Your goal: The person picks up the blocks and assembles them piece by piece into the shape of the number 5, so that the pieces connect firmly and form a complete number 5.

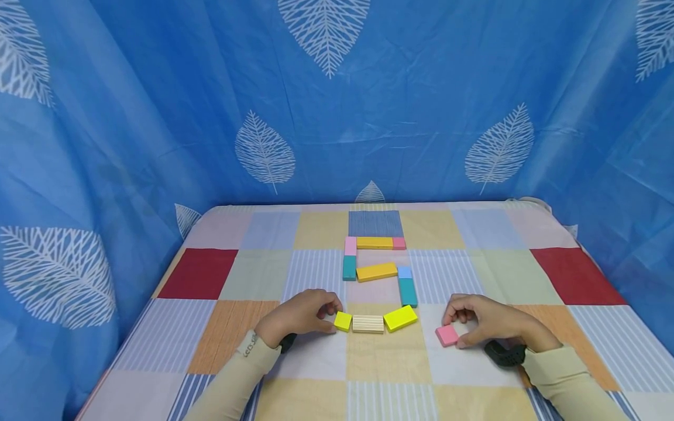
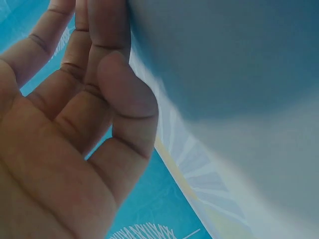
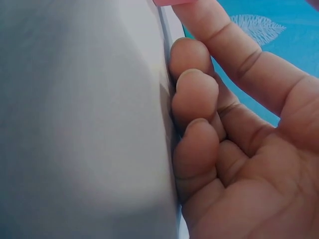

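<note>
At the left end of a low row of blocks, my left hand (image 1: pixel 302 316) pinches a small yellow block (image 1: pixel 343 321) with its thumb and index finger. That block is hidden in the left wrist view, where the bent thumb (image 2: pixel 129 92) overlaps the fingers. Beside it lie a striped wooden block (image 1: pixel 368 324) and a tilted bright yellow block (image 1: pixel 401 318). To the right of this row, my right hand (image 1: pixel 487 318) holds a small pink block (image 1: pixel 447 335) between thumb and index finger. In the right wrist view its other fingers (image 3: pixel 194 99) are curled in.
Farther back, an orange-yellow block (image 1: pixel 374 242) lies between light pink and dark pink ones. Below are teal (image 1: pixel 349 268), another orange-yellow (image 1: pixel 377 272), light blue (image 1: pixel 404 272) and second teal (image 1: pixel 408 292) blocks. A patchwork cloth (image 1: pixel 295 392) covers the table; a blue curtain (image 1: pixel 368 146) surrounds it.
</note>
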Tool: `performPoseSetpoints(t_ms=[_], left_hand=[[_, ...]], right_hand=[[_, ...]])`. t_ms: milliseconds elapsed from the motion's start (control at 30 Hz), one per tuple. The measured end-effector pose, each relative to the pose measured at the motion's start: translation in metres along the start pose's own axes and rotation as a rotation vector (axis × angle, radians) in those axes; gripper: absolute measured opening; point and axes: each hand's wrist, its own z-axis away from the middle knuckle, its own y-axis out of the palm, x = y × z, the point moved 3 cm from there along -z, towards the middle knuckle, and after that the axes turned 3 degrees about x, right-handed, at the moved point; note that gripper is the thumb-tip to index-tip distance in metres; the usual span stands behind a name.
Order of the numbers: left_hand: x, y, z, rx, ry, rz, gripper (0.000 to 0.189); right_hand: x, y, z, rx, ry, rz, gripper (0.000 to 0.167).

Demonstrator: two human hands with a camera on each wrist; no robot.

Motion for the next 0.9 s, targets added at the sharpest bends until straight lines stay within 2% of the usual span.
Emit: performPoseSetpoints(t_ms=[533, 833, 900], left_hand=[[0.002, -0.001, 0.002, 0.0, 0.021, -0.013, 0.03], [0.003, 0.0, 0.001, -0.011, 0.002, 0.007, 0.028], [0.004, 0.0, 0.0, -0.013, -0.003, 0.001, 0.028]], right_hand=[[0.001, -0.002, -0.003, -0.013, -0.029, -0.036, 0.022], [0.01, -0.003, -0.01, -0.065, 0.062, -0.032, 0.024], [0.013, -0.004, -0.013, -0.086, 0.056, -0.01, 0.025]])
